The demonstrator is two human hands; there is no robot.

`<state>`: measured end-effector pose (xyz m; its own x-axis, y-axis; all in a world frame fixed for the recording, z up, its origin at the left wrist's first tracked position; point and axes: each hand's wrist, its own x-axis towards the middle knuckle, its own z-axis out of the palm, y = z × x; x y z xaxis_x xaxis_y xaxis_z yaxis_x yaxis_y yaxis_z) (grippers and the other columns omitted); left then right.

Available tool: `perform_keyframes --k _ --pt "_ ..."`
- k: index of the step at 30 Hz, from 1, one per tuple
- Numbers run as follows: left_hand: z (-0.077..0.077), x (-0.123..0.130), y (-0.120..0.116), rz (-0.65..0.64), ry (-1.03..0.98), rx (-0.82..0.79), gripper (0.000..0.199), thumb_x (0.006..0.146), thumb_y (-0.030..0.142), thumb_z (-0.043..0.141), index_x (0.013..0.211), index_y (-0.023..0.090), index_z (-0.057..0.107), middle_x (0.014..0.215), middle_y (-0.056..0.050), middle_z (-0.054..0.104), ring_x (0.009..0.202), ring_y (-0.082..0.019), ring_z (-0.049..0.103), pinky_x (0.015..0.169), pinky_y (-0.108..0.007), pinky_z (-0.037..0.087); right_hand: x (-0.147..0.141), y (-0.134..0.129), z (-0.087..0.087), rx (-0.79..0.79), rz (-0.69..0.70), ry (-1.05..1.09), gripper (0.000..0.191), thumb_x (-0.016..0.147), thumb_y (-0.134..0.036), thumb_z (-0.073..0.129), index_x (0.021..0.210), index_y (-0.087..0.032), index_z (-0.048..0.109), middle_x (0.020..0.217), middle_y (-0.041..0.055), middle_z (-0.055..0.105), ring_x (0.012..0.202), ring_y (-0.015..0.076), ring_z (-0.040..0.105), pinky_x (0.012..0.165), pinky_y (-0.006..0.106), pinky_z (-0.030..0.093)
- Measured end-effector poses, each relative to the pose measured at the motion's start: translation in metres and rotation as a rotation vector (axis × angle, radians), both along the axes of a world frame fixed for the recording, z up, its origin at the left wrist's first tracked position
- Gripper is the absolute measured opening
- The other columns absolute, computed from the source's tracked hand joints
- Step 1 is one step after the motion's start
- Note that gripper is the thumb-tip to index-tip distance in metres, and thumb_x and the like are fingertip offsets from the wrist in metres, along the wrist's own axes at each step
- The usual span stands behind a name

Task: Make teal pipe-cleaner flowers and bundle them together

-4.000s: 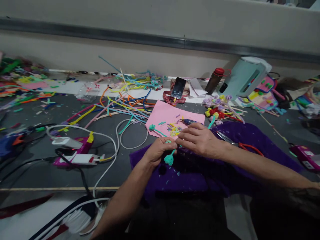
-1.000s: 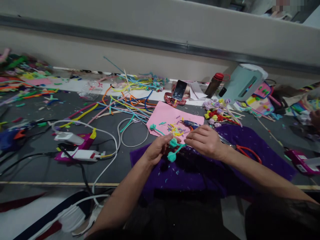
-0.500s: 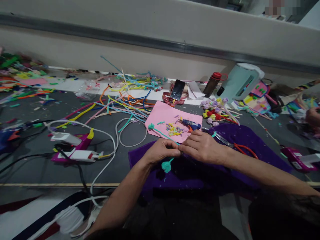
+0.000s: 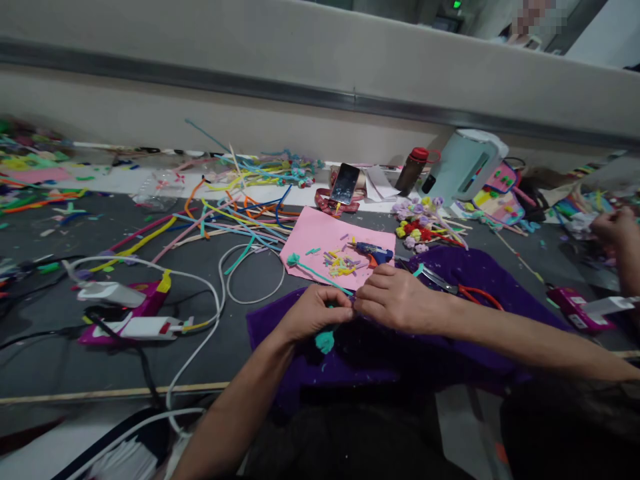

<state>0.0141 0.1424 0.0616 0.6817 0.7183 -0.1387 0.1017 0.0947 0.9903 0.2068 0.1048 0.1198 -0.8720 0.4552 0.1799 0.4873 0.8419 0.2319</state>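
My left hand (image 4: 315, 312) pinches a teal pipe cleaner flower (image 4: 325, 341), whose fuzzy head hangs just below the fingers. My right hand (image 4: 390, 298) is closed beside it, fingertips close to those of the left; whatever it grips is hidden. Both are above a purple cloth (image 4: 360, 363). Just beyond them, a second teal pipe cleaner (image 4: 320, 275) with a rolled end lies across a pink sheet (image 4: 305, 233). On that sheet are short cut pieces (image 4: 345, 262) and a blue glue gun (image 4: 374, 253). Red-handled pliers or scissors (image 4: 480, 295) lie by my right wrist.
Loose pipe cleaners (image 4: 235, 213) spread to the left. A magenta power strip (image 4: 150, 303) with white cables lies nearer. Behind are a phone (image 4: 345, 183), a bottle (image 4: 413, 172), a pale blue kettle (image 4: 467, 163) and finished flowers (image 4: 425, 223). Another person's hand (image 4: 617, 230) is at the right edge.
The view has shifted slightly, so most table items appear farther left. My hands stay close together, with the left fingers a little more apart. The other person's hand shows more fully.
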Motion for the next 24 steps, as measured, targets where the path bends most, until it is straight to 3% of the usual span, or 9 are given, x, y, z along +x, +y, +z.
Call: perform_keyframes --k 5,8,11,13,17,19,21,24 --pt "0.004 0.001 -0.005 0.031 0.1 0.41 0.006 0.068 0.019 0.061 0.066 0.015 0.065 0.066 -0.001 0.061 0.065 -0.012 0.053 0.063 -0.024 0.038 -0.003 0.004 0.0 -0.29 -0.221 0.064 0.015 0.081 -0.021 0.05 0.08 -0.014 0.064 0.07 0.0054 0.065 0.064 0.0154 0.055 0.061 0.028 0.033" --pt "0.007 0.002 -0.011 0.038 0.188 0.672 0.009 0.071 0.022 0.059 0.069 0.019 0.067 0.071 -0.003 0.063 0.072 -0.015 0.055 0.069 -0.026 0.038 -0.003 0.014 -0.001 -0.635 -0.326 0.125 0.014 0.075 -0.017 0.057 0.084 -0.017 0.067 0.072 0.0016 0.068 0.064 0.0137 0.059 0.055 0.023 0.034" --pt "0.007 0.004 -0.015 0.015 0.23 0.776 0.012 0.074 0.025 0.057 0.073 0.022 0.068 0.075 -0.005 0.065 0.077 -0.018 0.055 0.073 -0.028 0.038 -0.001 0.027 -0.004 -0.974 -0.323 0.111 0.011 0.073 -0.015 0.059 0.078 -0.017 0.068 0.065 -0.0012 0.067 0.059 0.0118 0.059 0.052 0.02 0.036" --pt "0.005 0.005 -0.014 0.067 0.218 0.721 0.011 0.073 0.025 0.058 0.071 0.022 0.068 0.074 -0.004 0.065 0.077 -0.018 0.055 0.073 -0.028 0.038 0.0 0.033 -0.004 -0.943 -0.325 0.102 0.009 0.073 -0.017 0.06 0.077 -0.016 0.068 0.065 -0.0004 0.067 0.06 0.0134 0.059 0.053 0.022 0.038" --pt "0.001 0.002 -0.004 0.295 0.089 0.349 0.011 0.069 0.028 0.063 0.069 0.018 0.067 0.067 -0.001 0.063 0.065 -0.014 0.054 0.064 -0.024 0.039 0.005 0.028 0.004 -0.26 -0.309 0.359 0.029 0.072 -0.027 0.065 0.1 -0.02 0.062 0.103 0.009 0.064 0.09 0.023 0.057 0.072 0.034 0.039" --pt "-0.001 -0.001 0.001 0.388 -0.026 0.11 0.015 0.066 0.029 0.066 0.072 0.015 0.067 0.064 0.001 0.062 0.06 -0.011 0.053 0.06 -0.022 0.04 0.007 0.021 0.004 -0.042 -0.245 0.57 0.031 0.074 -0.028 0.065 0.103 -0.022 0.06 0.109 0.009 0.062 0.099 0.0239 0.054 0.079 0.037 0.037" --pt "-0.002 -0.002 0.004 0.424 -0.149 -0.098 0.019 0.063 0.03 0.069 0.073 0.014 0.067 0.063 0.0 0.062 0.058 -0.01 0.053 0.058 -0.021 0.04 0.009 0.016 -0.003 -0.061 -0.219 0.755 0.023 0.074 -0.027 0.065 0.096 -0.021 0.061 0.094 0.0066 0.066 0.09 0.021 0.057 0.08 0.036 0.038" --pt "-0.003 -0.001 0.005 0.371 -0.289 -0.305 0.018 0.063 0.027 0.071 0.07 0.012 0.065 0.063 -0.002 0.063 0.057 -0.009 0.055 0.057 -0.02 0.042 0.005 0.015 -0.023 -0.434 -0.327 0.917 0.008 0.079 -0.024 0.058 0.081 -0.017 0.062 0.076 0.0032 0.065 0.071 0.0149 0.059 0.065 0.028 0.043"
